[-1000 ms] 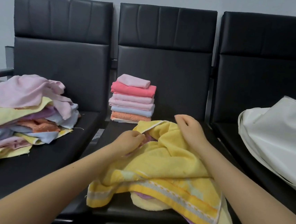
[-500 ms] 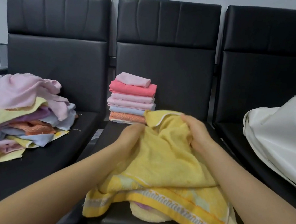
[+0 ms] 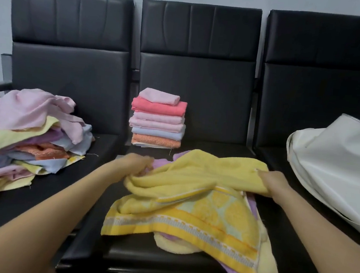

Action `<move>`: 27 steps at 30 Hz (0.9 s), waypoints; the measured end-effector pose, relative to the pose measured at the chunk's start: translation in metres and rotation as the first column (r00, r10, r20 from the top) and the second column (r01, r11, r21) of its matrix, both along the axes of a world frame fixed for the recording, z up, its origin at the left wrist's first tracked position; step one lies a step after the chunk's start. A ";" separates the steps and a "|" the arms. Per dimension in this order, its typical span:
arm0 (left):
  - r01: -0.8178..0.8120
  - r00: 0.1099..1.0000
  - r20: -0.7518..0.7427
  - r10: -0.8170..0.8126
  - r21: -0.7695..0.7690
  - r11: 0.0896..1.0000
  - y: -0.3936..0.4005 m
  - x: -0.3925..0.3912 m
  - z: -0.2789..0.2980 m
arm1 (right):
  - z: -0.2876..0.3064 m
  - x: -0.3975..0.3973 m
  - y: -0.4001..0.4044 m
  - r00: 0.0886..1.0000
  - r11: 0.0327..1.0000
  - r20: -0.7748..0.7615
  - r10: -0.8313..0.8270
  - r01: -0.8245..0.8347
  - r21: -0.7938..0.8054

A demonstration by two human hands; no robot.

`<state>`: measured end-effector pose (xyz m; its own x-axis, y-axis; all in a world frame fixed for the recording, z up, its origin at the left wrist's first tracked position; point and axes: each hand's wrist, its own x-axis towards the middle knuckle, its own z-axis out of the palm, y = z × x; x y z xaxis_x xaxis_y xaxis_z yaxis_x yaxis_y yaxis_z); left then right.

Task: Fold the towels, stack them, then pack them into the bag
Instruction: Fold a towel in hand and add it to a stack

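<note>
Left hand (image 3: 137, 165): fingers are curling tight on the left end of the yellow towel (image 3: 197, 175), over the middle seat (image 3: 136, 255); the hand is blurred, so single fingers are not telling apart.
Right hand (image 3: 272, 182): fingers and thumb are pinching the towel's right end, near the seat's right edge.
Yellow towel: it is stretching between the two hands, sagging in the middle, its plain side showing.
Under the towel: a patterned yellow towel (image 3: 205, 224) with a striped border is lying crumpled on the seat, reaching toward the front edge; purple cloth (image 3: 231, 272) and a pale yellow piece (image 3: 175, 245) are peeking out beneath it.
Folded stack (image 3: 158, 120): pink, coral, pink, pale blue and orange towels are sitting at the back left corner of the middle seat, against the backrest.
Unfolded pile (image 3: 24, 134): pink, yellow, purple, orange and blue towels are heaping on the left seat (image 3: 36, 206), covering most of its left side.
Bag (image 3: 336, 169): white, lying slumped on the right seat (image 3: 281, 168), its straps trailing toward the front.
</note>
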<state>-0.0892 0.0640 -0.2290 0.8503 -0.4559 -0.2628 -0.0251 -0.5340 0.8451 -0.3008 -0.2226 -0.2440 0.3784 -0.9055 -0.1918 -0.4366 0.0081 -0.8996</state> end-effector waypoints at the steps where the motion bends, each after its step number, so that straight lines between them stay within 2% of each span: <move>1: 0.116 0.984 0.106 -0.145 0.240 0.964 -0.002 -0.005 -0.001 | 0.002 0.000 0.007 0.999 1.000 -0.042 0.021 -0.022 -0.014; 2: 0.179 0.942 0.192 -0.275 0.407 0.896 -0.006 -0.005 -0.006 | -0.002 0.001 0.004 0.996 0.997 -0.038 0.075 -0.076 -0.031; 3: 0.177 0.896 0.277 -0.348 0.497 0.850 -0.011 -0.008 -0.006 | -0.003 0.001 0.005 0.993 0.993 -0.059 0.101 -0.104 -0.051; 4: 0.157 0.851 0.369 -0.373 0.500 0.852 -0.016 -0.009 -0.006 | -0.004 0.002 0.006 0.992 0.990 -0.050 0.116 -0.119 -0.072; 6: 0.117 0.836 0.471 -0.280 0.347 0.931 -0.029 -0.014 -0.001 | -0.004 0.003 0.007 0.988 0.987 -0.044 0.146 -0.148 -0.063; 8: 0.115 0.902 0.394 -0.176 0.174 0.978 -0.045 -0.014 0.000 | -0.003 0.003 0.009 0.989 0.988 -0.031 0.144 -0.145 -0.056; 10: 0.122 0.948 0.282 -0.144 0.096 0.988 -0.062 -0.017 0.001 | -0.002 0.004 0.007 0.996 0.997 0.033 0.082 -0.081 -0.015; 12: 0.142 0.965 0.201 -0.166 0.128 0.982 -0.076 -0.020 0.000 | 0.000 0.004 0.004 0.992 0.997 0.124 0.007 -0.017 0.079; 14: 0.149 0.965 0.191 -0.182 0.176 0.973 -0.090 -0.020 -0.002 | 0.004 0.003 0.002 0.962 0.972 0.266 -0.060 -0.005 0.237; 16: 0.125 0.969 0.216 -0.117 -0.024 0.992 -0.099 -0.020 0.000 | 0.007 0.006 -0.002 0.904 0.927 0.404 -0.140 -0.024 0.375; 18: 0.055 0.963 0.268 0.029 -0.299 0.953 -0.099 -0.019 0.010 | 0.006 0.011 -0.013 0.828 0.904 0.529 -0.186 -0.067 0.422; 21: 0.044 0.860 0.467 0.204 -0.468 0.883 -0.083 -0.018 0.029 | 0.014 0.014 -0.013 0.712 0.877 0.661 -0.235 -0.139 0.460; 24: 0.141 0.742 0.639 0.203 -0.445 0.884 -0.062 -0.027 0.036 | 0.019 0.018 -0.008 0.709 0.883 0.687 -0.159 -0.210 0.421; 25: 0.182 0.714 0.682 0.158 -0.399 0.899 -0.056 -0.029 0.033 | 0.017 0.018 -0.008 0.743 0.886 0.654 -0.139 -0.201 0.417; 27: 0.312 0.678 0.733 -0.052 -0.223 0.923 -0.048 -0.031 0.021 | 0.012 0.014 -0.006 0.845 0.901 0.524 -0.103 -0.144 0.409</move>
